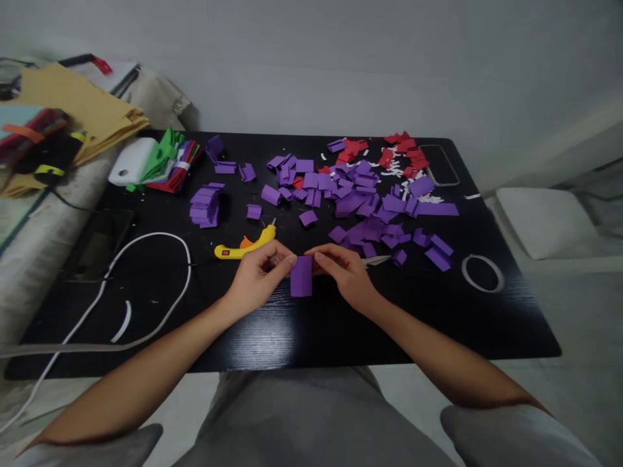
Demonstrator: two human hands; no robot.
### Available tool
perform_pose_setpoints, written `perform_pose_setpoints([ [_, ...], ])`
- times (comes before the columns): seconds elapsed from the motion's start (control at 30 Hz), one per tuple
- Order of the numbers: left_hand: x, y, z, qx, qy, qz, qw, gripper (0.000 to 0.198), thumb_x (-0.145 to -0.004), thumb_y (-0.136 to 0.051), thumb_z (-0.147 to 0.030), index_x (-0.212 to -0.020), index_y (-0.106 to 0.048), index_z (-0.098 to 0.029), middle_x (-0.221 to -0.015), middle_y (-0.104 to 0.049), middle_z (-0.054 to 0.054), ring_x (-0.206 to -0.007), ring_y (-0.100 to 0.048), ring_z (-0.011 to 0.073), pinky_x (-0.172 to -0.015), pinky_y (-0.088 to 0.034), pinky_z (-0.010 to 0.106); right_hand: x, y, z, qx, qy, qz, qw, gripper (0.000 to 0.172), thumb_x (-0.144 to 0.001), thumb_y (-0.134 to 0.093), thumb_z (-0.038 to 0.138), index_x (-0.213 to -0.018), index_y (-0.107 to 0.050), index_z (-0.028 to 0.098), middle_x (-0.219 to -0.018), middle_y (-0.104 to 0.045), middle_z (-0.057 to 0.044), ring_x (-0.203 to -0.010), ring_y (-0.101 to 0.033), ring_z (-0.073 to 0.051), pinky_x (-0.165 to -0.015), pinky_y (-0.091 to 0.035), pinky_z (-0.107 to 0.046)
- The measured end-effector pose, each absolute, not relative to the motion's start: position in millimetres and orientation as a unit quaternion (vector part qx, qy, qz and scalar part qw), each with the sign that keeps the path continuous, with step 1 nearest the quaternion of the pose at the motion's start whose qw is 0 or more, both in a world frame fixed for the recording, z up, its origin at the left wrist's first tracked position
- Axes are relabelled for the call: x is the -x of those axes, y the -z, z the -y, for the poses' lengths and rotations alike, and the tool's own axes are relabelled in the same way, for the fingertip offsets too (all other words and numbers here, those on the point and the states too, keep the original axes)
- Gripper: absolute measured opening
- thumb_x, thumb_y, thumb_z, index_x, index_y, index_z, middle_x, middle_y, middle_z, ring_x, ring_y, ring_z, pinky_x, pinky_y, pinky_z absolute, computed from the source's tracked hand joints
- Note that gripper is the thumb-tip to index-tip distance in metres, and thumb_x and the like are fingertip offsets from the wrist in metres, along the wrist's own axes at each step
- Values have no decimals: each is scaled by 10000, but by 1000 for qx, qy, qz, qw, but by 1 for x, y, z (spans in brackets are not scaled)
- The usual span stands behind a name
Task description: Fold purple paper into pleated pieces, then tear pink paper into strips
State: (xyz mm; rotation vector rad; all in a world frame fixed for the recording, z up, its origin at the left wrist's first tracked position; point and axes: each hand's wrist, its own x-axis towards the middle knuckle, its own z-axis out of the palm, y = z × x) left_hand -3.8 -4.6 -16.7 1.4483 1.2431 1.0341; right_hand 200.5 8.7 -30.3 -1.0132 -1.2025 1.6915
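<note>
A small purple piece of paper (301, 279) hangs between my two hands above the front part of the black table. My left hand (260, 272) pinches its upper left corner between thumb and fingers. At the upper right corner, my right hand (344, 269) grips it the same way. Just behind my left hand lies a yellow glue gun (243, 249) with an orange trigger, its tip pointing away to the right. A pair of scissors (377, 261) pokes out from beyond my right hand, mostly hidden by it.
Many folded purple paper pieces (360, 194) cover the table's back middle, with red scraps (403, 152) behind. A stacked purple bundle (206, 205) is at left. A white cable (187, 259) loops across the left side. A tape ring (483, 273) lies right.
</note>
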Motion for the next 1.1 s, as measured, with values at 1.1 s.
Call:
perform_pose_setpoints([
  [1.1,-9,-23,-5,-242,-401,-493,733,423,-742,-793,-544,-833,-558,-205,-484,-477,-99,-316,-329,48,-306,-200,146,-197,-24,-30,391,-649,530,381,211,-880,-796,385,-1033,-826,243,-972,-811,-47,-887,-767,-206,-809,-653,-352],
])
